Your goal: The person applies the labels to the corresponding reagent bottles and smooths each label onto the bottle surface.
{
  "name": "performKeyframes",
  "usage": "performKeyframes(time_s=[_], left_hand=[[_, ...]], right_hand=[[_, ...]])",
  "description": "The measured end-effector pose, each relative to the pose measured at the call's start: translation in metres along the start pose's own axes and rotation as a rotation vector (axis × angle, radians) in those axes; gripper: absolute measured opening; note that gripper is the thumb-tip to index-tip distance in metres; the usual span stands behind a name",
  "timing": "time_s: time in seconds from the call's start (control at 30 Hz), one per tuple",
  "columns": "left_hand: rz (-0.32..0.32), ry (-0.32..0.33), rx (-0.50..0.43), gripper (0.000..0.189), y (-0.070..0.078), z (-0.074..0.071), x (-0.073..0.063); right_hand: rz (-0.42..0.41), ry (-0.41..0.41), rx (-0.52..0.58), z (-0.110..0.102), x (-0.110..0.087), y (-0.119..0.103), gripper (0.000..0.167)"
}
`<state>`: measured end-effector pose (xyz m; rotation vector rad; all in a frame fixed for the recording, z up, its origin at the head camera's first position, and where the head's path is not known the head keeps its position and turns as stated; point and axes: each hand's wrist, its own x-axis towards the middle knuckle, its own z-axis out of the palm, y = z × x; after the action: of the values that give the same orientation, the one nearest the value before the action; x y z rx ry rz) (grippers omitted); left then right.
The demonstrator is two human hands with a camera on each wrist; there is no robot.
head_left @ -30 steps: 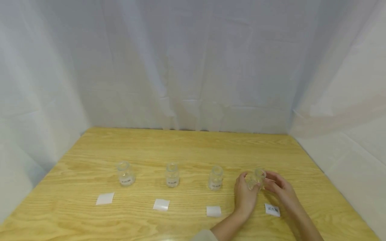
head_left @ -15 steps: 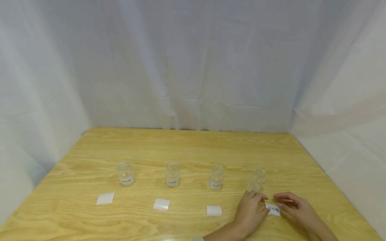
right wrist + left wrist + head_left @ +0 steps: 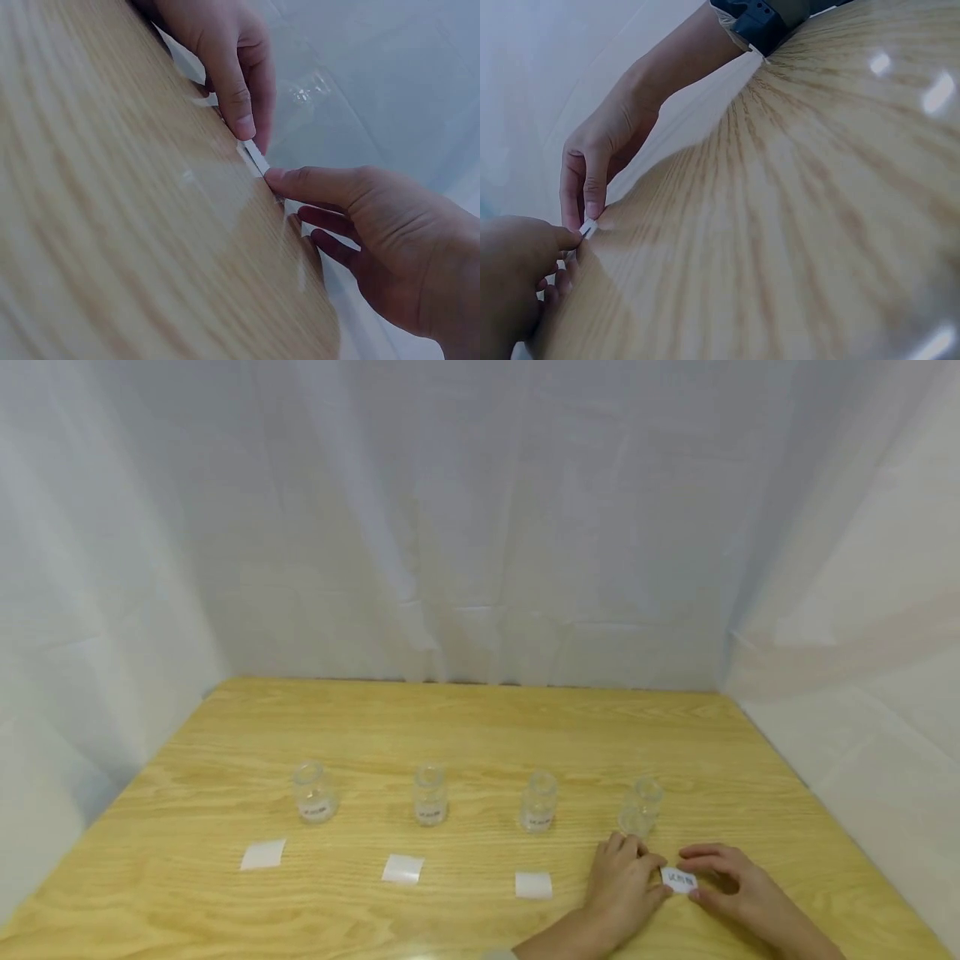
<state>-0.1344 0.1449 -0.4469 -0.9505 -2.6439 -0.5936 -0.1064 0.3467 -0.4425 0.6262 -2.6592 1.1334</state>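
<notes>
A small white label [image 3: 679,880] with dark printed characters is between my two hands near the table's right front, its middle slightly bowed. My left hand [image 3: 618,889] pinches its left edge with thumb and finger, and my right hand [image 3: 738,893] pinches the right edge. In the right wrist view the label [image 3: 255,156] appears edge-on, thumbs of the left hand [image 3: 232,60] and right hand [image 3: 390,225] at its ends. Just beyond my left fingers stands a clear glass jar [image 3: 640,810], upright, with no printed label visible on it.
Three more clear jars, the left jar [image 3: 314,793], the second jar [image 3: 430,797] and the third jar [image 3: 538,802], carry printed labels. Blank white slips, the left slip [image 3: 262,854], middle slip [image 3: 402,869] and right slip [image 3: 533,885], lie on the wooden table [image 3: 465,718]. White curtains [image 3: 480,527] surround it.
Both hands have let go of the rightmost jar, which now stands on the table. They have moved toward the front edge and taken hold of the printed label, which now bows.
</notes>
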Motion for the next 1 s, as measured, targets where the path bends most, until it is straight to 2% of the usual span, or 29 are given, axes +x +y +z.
performKeyframes(time_s=[0.33, 0.6, 0.8, 1.0], left_hand=[[-0.044, 0.032, -0.052, 0.02, 0.0016, 0.0004, -0.0003], [-0.072, 0.012, -0.063, 0.026, 0.0023, 0.0001, -0.0005], [-0.067, 0.055, -0.057, 0.021, 0.0018, 0.0025, -0.001], [-0.07, 0.087, -0.092, 0.022, 0.0012, 0.0042, -0.0001]], right_hand=[[-0.033, 0.019, -0.005, 0.0033, 0.0019, 0.0026, 0.028], [-0.099, 0.051, -0.027, 0.0077, 0.0024, 0.007, 0.029], [-0.125, 0.052, -0.031, 0.0081, 0.0038, 0.0075, 0.031], [-0.136, 0.077, -0.056, 0.0076, 0.0073, 0.0027, 0.035]])
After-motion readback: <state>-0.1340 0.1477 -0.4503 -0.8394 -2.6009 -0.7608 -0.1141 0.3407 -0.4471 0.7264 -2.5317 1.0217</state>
